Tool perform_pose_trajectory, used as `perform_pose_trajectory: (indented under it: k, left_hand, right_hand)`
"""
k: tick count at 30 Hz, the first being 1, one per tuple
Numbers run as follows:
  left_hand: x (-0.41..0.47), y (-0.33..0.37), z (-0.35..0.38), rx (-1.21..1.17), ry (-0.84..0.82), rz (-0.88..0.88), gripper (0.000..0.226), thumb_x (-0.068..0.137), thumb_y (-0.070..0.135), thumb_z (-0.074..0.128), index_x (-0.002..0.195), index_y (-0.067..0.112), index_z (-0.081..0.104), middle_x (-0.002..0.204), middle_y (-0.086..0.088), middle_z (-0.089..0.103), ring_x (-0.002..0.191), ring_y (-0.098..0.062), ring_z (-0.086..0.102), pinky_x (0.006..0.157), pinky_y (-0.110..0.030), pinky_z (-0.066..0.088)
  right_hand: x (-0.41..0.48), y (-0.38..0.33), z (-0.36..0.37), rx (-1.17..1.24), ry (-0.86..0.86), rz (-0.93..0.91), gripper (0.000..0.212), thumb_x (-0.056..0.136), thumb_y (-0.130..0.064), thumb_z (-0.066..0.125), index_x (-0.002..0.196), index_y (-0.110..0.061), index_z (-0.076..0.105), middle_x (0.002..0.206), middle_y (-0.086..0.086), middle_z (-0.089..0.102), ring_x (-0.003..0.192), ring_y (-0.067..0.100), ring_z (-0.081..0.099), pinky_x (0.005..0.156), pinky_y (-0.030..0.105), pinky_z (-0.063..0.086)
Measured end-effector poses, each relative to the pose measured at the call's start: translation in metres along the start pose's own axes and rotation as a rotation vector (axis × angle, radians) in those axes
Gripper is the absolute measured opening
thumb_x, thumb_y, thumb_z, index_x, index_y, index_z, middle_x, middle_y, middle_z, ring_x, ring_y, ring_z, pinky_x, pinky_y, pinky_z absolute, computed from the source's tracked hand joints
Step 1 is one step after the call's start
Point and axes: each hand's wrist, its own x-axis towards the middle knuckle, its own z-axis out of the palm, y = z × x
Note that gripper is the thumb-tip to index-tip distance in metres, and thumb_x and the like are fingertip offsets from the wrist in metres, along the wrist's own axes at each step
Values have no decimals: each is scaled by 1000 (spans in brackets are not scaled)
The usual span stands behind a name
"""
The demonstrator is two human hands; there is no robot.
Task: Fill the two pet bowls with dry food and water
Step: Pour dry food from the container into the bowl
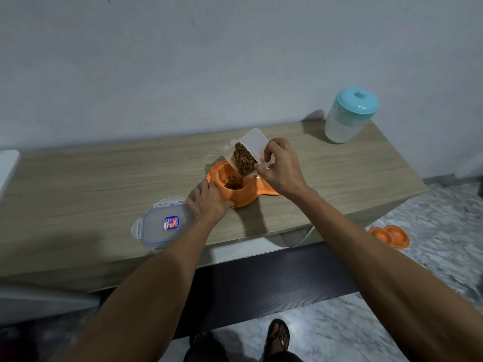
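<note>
An orange double pet bowl (241, 198) sits on the wooden table (104, 184). My right hand (281, 169) grips a clear plastic food container (247, 152), tilted down over the bowl's left cup. Brown dry food (244, 160) fills the container's lower side, and some lies in that cup (234, 183). My left hand (210, 202) rests flat on the table, its fingers against the bowl's left rim. The bowl's right cup is hidden behind my right hand. A water jug with a turquoise lid (350, 114) stands at the table's far right corner.
The container's clear lid (163, 226) with clip flaps lies near the table's front edge, beside my left hand. A second orange double bowl (389, 235) sits on the marble floor to the right. A wall runs behind the table. My sandalled feet (278, 335) are below.
</note>
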Motion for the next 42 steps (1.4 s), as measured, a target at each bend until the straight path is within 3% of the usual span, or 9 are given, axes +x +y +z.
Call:
perform_pose_trajectory:
  k: [18,21,24,28,32,35,39,42]
  left_hand:
    - [-2,1,-2,-27,-8,5,85,67,53,78,137,17,44,145,-2,37,138,-30,32,109,-53,27]
    - [-3,1,-3,-24,-5,2,86,67,53,79,137,17,44,145,-2,38,138,-30,32,109,-53,28]
    - [-3,1,-2,-12,-2,4,86,66,55,78,136,16,45,144,-3,39,137,-29,33,108,-53,29]
    - [-2,0,-1,-16,3,7,86,67,55,77,136,16,44,145,-3,38,138,-30,33,108,-54,29]
    - [-2,1,-1,-19,-4,10,86,67,54,78,137,16,44,146,-3,37,139,-30,32,109,-53,29]
    - [-3,2,-2,-11,-13,15,86,68,53,78,137,15,43,146,-4,37,139,-31,32,109,-54,29]
    - [-3,1,-2,-1,-11,24,85,69,54,77,136,15,43,146,-5,37,138,-31,33,109,-54,30]
    - [-2,0,-2,0,-17,31,85,70,54,76,137,15,42,146,-5,37,138,-31,32,109,-54,30]
  right_hand:
    - [2,1,3,-32,-8,-33,28,75,-14,74,81,-18,47,116,4,51,102,23,53,82,43,55]
    - [3,1,2,-14,13,7,29,74,-14,74,80,-18,47,110,1,50,96,19,52,78,36,54]
    - [3,3,1,10,52,86,27,74,-15,75,79,-15,48,103,-1,51,91,17,50,72,15,38]
    - [5,5,-3,90,108,248,25,77,-21,74,78,-15,50,95,4,56,87,19,52,69,26,39]
    - [9,10,-6,324,202,491,22,76,-25,69,78,-18,48,81,2,58,74,22,68,76,50,57]
    - [11,14,-7,457,243,632,19,82,-15,68,83,-14,49,77,-1,53,54,8,63,75,45,62]
    - [11,15,-4,556,250,751,19,86,-12,69,86,-11,50,94,5,57,77,23,68,67,32,63]
    - [11,16,3,597,245,804,18,86,-13,69,87,-11,51,97,4,55,93,27,66,64,31,63]
